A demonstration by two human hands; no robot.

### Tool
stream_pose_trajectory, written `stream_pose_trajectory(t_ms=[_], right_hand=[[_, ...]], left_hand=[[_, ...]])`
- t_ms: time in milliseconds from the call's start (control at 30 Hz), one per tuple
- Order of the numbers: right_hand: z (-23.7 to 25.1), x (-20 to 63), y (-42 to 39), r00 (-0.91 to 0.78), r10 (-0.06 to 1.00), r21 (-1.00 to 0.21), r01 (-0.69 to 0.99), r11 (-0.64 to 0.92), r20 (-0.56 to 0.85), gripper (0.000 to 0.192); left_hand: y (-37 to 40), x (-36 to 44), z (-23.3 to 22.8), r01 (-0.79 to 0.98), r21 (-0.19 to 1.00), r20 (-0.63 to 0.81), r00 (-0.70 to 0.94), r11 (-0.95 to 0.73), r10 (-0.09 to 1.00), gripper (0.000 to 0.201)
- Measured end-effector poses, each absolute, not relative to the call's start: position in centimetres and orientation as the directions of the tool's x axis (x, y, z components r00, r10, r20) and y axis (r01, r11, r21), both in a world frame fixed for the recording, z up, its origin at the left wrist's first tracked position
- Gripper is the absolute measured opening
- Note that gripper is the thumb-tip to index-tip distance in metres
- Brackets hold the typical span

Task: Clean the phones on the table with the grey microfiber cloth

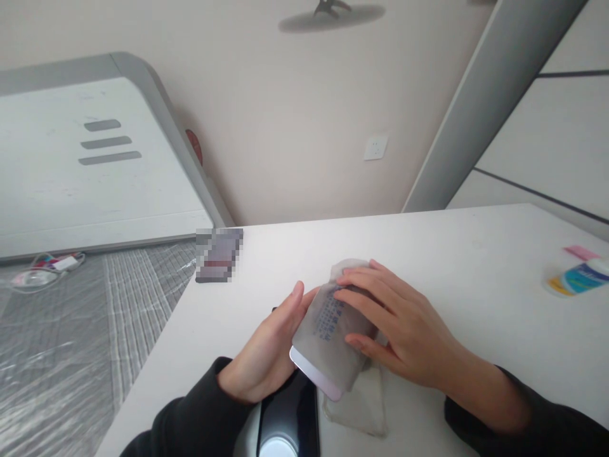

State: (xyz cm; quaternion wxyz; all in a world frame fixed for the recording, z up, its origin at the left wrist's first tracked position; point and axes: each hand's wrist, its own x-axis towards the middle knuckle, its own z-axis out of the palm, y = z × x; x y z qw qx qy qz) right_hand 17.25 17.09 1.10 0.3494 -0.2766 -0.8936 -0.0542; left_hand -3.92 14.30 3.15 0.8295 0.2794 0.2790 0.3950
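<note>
My left hand (266, 352) holds the left edge of a phone (316, 374) whose pale corner sticks out from under a grey cloth with blue print (328, 324). My right hand (394, 317) lies flat over the cloth and presses it onto the phone, fingers spread across the top. Both hands work above the white table (428, 241), near its front edge. A clear soft phone case (361, 406) lies on the table under the phone. Just below my left hand sits a dark glossy object (290, 419), partly hidden.
A small blurred card (219, 254) lies at the table's far left corner. A blue, white and yellow packet (578, 278) and a pink slip (580, 252) sit at the right edge. Left of the table is a plastic-covered grey floor (71, 343) with cables (42, 266).
</note>
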Motion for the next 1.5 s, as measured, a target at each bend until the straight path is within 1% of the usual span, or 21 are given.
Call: stream_pose_trajectory(t_ms=[200,333,533,833,967,1100,1167,1233,1400,1467,1500], right_hand=[[1.4,17.3,16.9,-0.615,0.47,-0.075,0.555,0.828,0.633,0.044],[1.4,17.3,16.9,-0.626,0.448,-0.057,0.542,0.838,0.638,0.045],[1.3,17.2,17.0,-0.633,0.438,-0.07,0.519,0.852,0.638,0.045],[1.2,17.2,16.8,-0.608,0.453,-0.084,0.536,0.84,0.652,0.044],[1.3,17.0,16.7,-0.633,0.423,-0.095,0.484,0.87,0.648,0.046],[1.4,16.4,16.2,-0.699,0.35,-0.105,0.368,0.924,0.624,0.048],[1.4,16.2,16.0,-0.715,0.333,-0.106,0.344,0.933,0.614,0.047],[1.2,16.2,16.0,-0.702,0.362,-0.105,0.381,0.918,0.614,0.046],[1.0,16.9,16.4,-0.603,0.503,-0.115,0.564,0.817,0.619,0.049],[0.9,17.0,16.4,-0.603,0.513,-0.116,0.573,0.811,0.61,0.054],[0.9,16.9,16.4,-0.62,0.502,-0.113,0.557,0.823,0.604,0.055]], left_hand=[[14.4,-4.0,3.1,-0.489,0.687,-0.236,0.549,0.537,0.802,0.059],[14.5,-4.0,3.1,-0.488,0.691,-0.246,0.534,0.533,0.809,0.063],[14.3,-4.0,2.8,-0.473,0.683,-0.27,0.544,0.557,0.794,0.066],[14.3,-3.9,2.9,-0.476,0.675,-0.261,0.56,0.564,0.786,0.055],[14.3,-4.0,2.9,-0.459,0.686,-0.28,0.55,0.565,0.787,0.057],[14.3,-4.2,2.9,-0.442,0.697,-0.311,0.524,0.565,0.793,0.062],[14.4,-4.2,2.8,-0.442,0.697,-0.313,0.521,0.565,0.794,0.064],[14.4,-4.1,2.8,-0.445,0.699,-0.308,0.518,0.559,0.798,0.065],[14.4,-3.8,2.9,-0.464,0.705,-0.306,0.482,0.536,0.821,0.064],[14.4,-3.8,2.9,-0.474,0.703,-0.32,0.455,0.53,0.831,0.063],[14.3,-3.9,2.9,-0.477,0.697,-0.334,0.445,0.536,0.831,0.062]])
